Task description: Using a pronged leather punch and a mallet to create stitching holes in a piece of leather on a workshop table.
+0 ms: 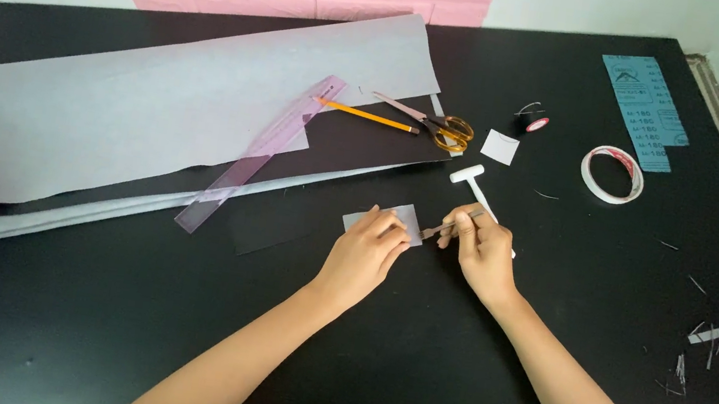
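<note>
At black desk (453,337) centre: left hand (363,254) presses small grey paper rectangle (385,218) flat, fingers curled down, steadying it; right hand (484,252) pinched shut around thin tool (448,228), tip at paper edge. White T-shaped tool (477,184) just beyond.

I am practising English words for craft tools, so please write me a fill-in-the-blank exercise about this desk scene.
1. The left hand presses down a small grey ____ of paper.
2. The pencil beside the scissors is ____ in colour.
3. The ring of tape lies on the ____ table.
4. The right hand holds a thin tool against the paper's ____ edge.

Missing words: piece; yellow; black; right
</note>
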